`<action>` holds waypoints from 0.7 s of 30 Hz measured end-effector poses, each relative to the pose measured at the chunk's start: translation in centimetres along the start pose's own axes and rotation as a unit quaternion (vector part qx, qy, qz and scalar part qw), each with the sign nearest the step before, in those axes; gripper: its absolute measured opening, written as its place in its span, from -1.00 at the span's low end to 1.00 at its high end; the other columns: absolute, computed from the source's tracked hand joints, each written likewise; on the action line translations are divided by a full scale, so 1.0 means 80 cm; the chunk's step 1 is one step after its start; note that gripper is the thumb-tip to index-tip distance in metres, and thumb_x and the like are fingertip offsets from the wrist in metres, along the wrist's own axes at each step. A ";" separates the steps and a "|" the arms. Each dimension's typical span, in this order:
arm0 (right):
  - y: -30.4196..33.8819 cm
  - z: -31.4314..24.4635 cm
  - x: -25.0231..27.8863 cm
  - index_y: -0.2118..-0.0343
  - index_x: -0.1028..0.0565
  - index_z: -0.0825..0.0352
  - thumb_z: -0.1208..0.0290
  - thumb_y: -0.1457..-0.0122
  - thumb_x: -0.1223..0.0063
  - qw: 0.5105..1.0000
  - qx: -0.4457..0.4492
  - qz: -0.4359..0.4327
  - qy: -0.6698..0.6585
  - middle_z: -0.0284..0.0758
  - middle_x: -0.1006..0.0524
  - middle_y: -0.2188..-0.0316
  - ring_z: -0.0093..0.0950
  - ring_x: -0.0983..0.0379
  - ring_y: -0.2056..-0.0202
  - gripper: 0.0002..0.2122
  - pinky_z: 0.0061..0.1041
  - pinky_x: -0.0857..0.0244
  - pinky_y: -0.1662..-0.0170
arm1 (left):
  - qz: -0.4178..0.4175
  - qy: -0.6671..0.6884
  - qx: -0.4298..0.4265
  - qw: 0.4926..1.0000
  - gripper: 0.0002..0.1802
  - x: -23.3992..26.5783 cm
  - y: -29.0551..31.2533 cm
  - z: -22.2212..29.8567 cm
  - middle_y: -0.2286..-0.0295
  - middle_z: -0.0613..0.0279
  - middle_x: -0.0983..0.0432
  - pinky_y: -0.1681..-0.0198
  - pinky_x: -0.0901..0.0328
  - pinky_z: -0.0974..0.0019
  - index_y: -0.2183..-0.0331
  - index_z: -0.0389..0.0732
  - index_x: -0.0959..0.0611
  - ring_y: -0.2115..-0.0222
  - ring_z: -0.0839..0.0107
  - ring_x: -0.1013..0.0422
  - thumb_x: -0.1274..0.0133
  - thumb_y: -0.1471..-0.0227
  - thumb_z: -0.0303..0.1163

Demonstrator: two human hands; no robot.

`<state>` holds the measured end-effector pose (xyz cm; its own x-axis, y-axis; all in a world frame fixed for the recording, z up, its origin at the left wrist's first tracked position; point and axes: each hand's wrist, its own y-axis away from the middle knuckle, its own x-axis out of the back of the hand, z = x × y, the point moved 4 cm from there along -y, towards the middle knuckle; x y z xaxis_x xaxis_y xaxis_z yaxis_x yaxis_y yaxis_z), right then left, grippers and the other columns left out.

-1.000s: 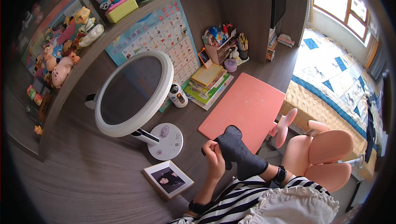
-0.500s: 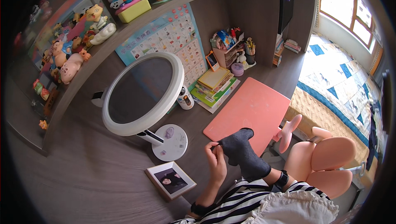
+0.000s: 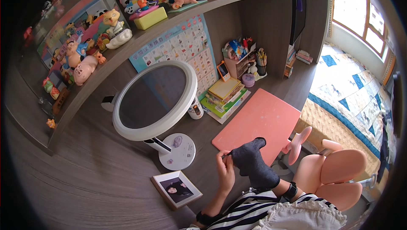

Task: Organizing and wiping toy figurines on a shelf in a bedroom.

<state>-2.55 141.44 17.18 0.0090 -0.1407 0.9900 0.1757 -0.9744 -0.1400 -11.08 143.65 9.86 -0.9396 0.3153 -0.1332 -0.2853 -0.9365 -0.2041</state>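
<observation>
A dark grey cloth glove [image 3: 253, 164] covers my right hand [image 3: 259, 171] down to the wrist, just above a black wristband. One part of it sticks up at the far side, and the fingers inside are hidden. My left hand [image 3: 227, 170] pinches the glove's tip between thumb and fingers, pulling it to a small point. Both hands are above the near edge of the pink desk mat [image 3: 260, 122]. To their left lies a framed photo [image 3: 177, 189], and beyond it stands a desk lamp [image 3: 156, 101] with a large white ring head on a round white base.
A pink chair [image 3: 316, 168] is at the right. Books [image 3: 224, 96], a white bottle [image 3: 195, 109] and a small shelf organiser [image 3: 240, 65] line the desk's back. Toy figures [image 3: 140, 1] crowd the upper shelf. A bed [image 3: 347, 96] lies by the window.
The whole view has shifted slightly, so the desk things sit lower and further right. My left hand still pinches the glove's tip; the right hand remains inside the glove.
</observation>
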 end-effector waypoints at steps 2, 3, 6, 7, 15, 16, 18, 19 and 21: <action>0.007 0.010 -0.014 0.65 -0.41 0.25 0.52 0.23 -0.02 0.955 -0.088 -0.003 -0.282 -0.53 -0.19 0.80 -0.65 -0.12 0.77 -0.96 -0.48 0.02 0.66 | -0.018 0.027 0.022 0.999 -0.82 -0.005 0.000 0.007 0.46 0.30 -0.37 0.38 -0.16 0.60 0.19 -0.20 -0.25 0.46 0.65 -0.25 0.25 -0.12 -0.44; 0.013 0.012 -0.023 0.64 -0.42 0.25 0.53 0.20 -0.01 0.900 -0.130 -0.003 -0.416 -0.53 -0.21 0.79 -0.66 -0.13 0.76 -0.97 -0.49 -0.01 0.66 | -0.021 0.028 0.022 0.999 -0.82 -0.007 -0.001 0.005 0.46 0.30 -0.37 0.38 -0.16 0.60 0.19 -0.20 -0.25 0.46 0.65 -0.25 0.25 -0.12 -0.44; 0.017 0.015 -0.031 0.63 -0.44 0.24 0.56 0.14 -0.01 0.730 -0.201 -0.001 -0.653 -0.51 -0.25 0.77 -0.68 -0.15 0.74 -0.94 -0.51 -0.07 0.67 | 0.015 0.000 -0.052 0.999 -0.83 -0.006 -0.002 0.007 0.55 0.36 -0.32 0.51 -0.13 0.60 0.21 -0.24 -0.29 0.55 0.66 -0.22 0.22 -0.10 -0.49; 0.005 0.010 -0.017 0.64 -0.45 0.21 0.54 0.19 -0.03 0.923 -0.123 -0.044 -0.362 -0.53 -0.24 0.78 -0.66 -0.15 0.76 -0.95 -0.42 -0.03 0.67 | 0.007 0.010 -0.028 1.000 -0.82 -0.006 -0.001 0.008 0.54 0.34 -0.32 0.48 -0.15 0.59 0.21 -0.25 -0.28 0.53 0.65 -0.24 0.22 -0.10 -0.49; -0.001 0.005 -0.018 0.75 -0.41 0.11 0.46 0.30 -0.07 0.996 -0.074 0.032 0.047 -0.56 -0.19 0.84 -0.61 -0.12 0.78 -0.91 -0.33 0.10 0.65 | -0.004 -0.009 0.005 1.000 -0.80 -0.003 0.002 0.011 0.45 0.28 -0.36 0.38 -0.17 0.59 0.17 -0.19 -0.23 0.46 0.65 -0.24 0.26 -0.12 -0.45; 0.002 0.006 -0.015 0.72 -0.40 0.14 0.48 0.28 -0.05 0.965 -0.062 0.111 -0.228 -0.55 -0.18 0.83 -0.62 -0.10 0.77 -0.92 -0.38 0.08 0.65 | 0.002 -0.044 -0.026 0.999 -0.79 0.000 0.002 0.010 0.44 0.27 -0.36 0.38 -0.17 0.59 0.16 -0.19 -0.22 0.46 0.65 -0.24 0.26 -0.12 -0.46; 0.008 0.012 -0.036 0.69 -0.39 0.16 0.50 0.27 -0.04 0.855 -0.047 0.181 -0.484 -0.55 -0.17 0.83 -0.63 -0.09 0.76 -0.92 -0.43 0.05 0.64 | 0.004 -0.077 -0.058 0.995 -0.79 -0.001 0.002 0.016 0.44 0.27 -0.36 0.37 -0.17 0.59 0.16 -0.19 -0.21 0.46 0.65 -0.25 0.27 -0.12 -0.46; 0.011 0.017 -0.076 0.64 -0.39 0.20 0.53 0.25 -0.01 0.827 -0.078 0.161 -0.532 -0.53 -0.18 0.80 -0.64 -0.11 0.73 -0.93 -0.49 0.02 0.63 | 0.005 -0.054 -0.056 0.997 -0.80 -0.010 0.002 0.025 0.44 0.25 -0.35 0.39 -0.15 0.58 0.18 -0.23 -0.22 0.48 0.63 -0.24 0.26 -0.11 -0.48; 0.011 0.026 -0.125 0.60 -0.38 0.25 0.56 0.22 0.02 0.795 -0.106 0.140 -0.580 -0.52 -0.19 0.77 -0.65 -0.12 0.70 -0.92 -0.55 -0.01 0.61 | 0.009 -0.033 -0.055 0.998 -0.80 -0.013 0.002 0.024 0.44 0.23 -0.33 0.41 -0.14 0.58 0.19 -0.26 -0.23 0.49 0.61 -0.23 0.25 -0.10 -0.49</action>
<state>-0.43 142.38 7.20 0.9427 -0.2206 0.2503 -0.1618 -0.9584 -0.2352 -10.54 142.87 11.86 -0.9560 0.2840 -0.0737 -0.2492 -0.9185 -0.3071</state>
